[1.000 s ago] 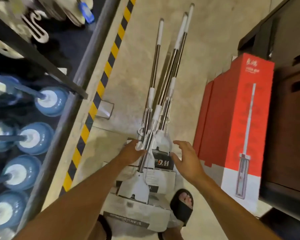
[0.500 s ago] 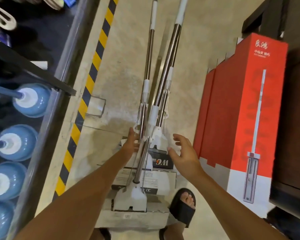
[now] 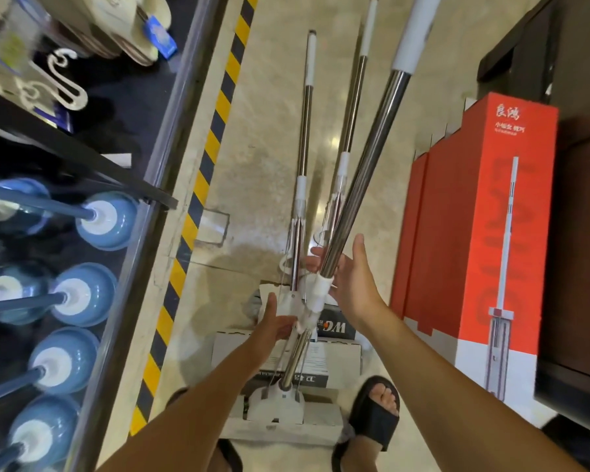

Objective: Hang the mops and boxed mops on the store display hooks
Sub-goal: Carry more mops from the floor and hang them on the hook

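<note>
Left hand point(image 3: 277, 321) grips the white collar of the tilted chrome-handled flat mop point(image 3: 365, 172), centre, near. Right hand point(image 3: 349, 277) is spread open, palm at the pole. Two similar steel mops point(image 3: 302, 158) lie on the floor just left. Red mop cartons point(image 3: 474, 233) stand right.

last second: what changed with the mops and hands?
One mop has been tilted up off the pile, its handle rising toward the camera. The left hand grips it low on the shaft, and the right hand has moved in, open, behind the handle. The other two mops still lie on the floor; red boxes unmoved.
</note>
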`<state>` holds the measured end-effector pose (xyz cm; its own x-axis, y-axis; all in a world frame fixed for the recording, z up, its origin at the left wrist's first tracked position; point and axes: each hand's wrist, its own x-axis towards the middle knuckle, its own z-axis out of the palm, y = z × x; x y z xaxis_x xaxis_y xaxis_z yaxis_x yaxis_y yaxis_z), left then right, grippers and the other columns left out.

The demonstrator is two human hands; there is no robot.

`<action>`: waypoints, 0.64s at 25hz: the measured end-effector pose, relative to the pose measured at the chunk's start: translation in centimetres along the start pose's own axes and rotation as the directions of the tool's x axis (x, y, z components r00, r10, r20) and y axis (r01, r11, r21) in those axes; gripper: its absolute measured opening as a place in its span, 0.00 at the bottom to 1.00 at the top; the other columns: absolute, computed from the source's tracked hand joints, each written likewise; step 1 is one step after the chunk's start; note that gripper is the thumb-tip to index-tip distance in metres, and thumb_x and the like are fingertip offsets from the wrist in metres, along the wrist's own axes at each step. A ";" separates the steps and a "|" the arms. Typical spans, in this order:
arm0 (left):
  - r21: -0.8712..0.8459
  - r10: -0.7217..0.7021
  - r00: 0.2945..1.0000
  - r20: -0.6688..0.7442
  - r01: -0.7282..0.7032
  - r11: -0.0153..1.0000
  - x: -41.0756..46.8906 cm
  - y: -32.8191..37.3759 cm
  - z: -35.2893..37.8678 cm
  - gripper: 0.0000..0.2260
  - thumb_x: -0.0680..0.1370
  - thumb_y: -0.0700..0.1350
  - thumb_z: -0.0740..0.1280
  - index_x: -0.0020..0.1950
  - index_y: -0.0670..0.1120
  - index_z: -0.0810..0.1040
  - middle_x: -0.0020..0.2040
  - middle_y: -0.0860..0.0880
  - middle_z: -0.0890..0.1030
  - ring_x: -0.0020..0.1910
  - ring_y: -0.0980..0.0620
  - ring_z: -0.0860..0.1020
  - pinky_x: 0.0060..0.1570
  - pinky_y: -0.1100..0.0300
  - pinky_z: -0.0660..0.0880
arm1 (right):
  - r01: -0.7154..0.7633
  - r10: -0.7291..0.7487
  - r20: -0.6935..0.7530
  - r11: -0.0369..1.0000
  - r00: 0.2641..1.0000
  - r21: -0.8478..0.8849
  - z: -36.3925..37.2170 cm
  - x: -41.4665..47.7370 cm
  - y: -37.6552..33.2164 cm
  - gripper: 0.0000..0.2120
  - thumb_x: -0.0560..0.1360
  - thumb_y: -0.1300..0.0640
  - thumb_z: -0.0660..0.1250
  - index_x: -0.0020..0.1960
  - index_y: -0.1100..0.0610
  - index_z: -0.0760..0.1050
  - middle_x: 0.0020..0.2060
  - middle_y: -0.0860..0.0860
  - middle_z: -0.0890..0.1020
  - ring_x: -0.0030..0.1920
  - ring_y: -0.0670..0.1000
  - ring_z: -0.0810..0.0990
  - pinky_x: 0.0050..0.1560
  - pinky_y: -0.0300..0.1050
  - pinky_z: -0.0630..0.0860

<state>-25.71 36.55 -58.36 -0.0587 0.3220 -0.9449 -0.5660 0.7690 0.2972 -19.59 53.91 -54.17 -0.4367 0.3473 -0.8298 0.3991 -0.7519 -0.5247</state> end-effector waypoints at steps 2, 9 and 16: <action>-0.014 0.043 0.999 0.019 -0.043 0.999 -1.2 1.5 -0.8 0.54 0.67 0.82 0.46 0.80 0.45 0.68 0.79 0.44 0.71 0.79 0.45 0.67 0.77 0.51 0.57 | -0.001 0.001 0.025 1.000 1.000 -0.002 0.2 -1.0 0.1 0.47 0.82 0.31 0.34 0.66 0.62 0.80 0.59 0.59 0.85 0.58 0.51 0.84 0.54 0.44 0.74; -0.250 0.370 0.924 0.099 -0.337 0.908 -6.9 13.7 -0.5 0.47 0.77 0.75 0.38 0.77 0.44 0.73 0.77 0.47 0.73 0.79 0.52 0.68 0.83 0.50 0.51 | -0.037 0.037 0.000 0.992 0.999 0.123 0.4 -4.7 1.0 0.37 0.86 0.38 0.41 0.67 0.60 0.80 0.60 0.57 0.86 0.65 0.54 0.82 0.74 0.52 0.69; -0.112 0.443 0.871 0.213 -0.429 0.896 -13.8 21.8 4.6 0.46 0.80 0.70 0.32 0.79 0.41 0.68 0.80 0.41 0.69 0.80 0.45 0.66 0.81 0.52 0.57 | -0.107 0.117 -0.127 0.991 0.985 0.079 0.9 -7.7 1.4 0.20 0.83 0.44 0.60 0.58 0.53 0.86 0.56 0.51 0.88 0.64 0.54 0.82 0.74 0.57 0.69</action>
<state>-33.44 51.36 -38.18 -0.1271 0.7385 -0.6622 -0.5747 0.4893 0.6560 -16.39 49.63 -48.34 -0.2810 0.3257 -0.9027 0.3790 -0.8265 -0.4162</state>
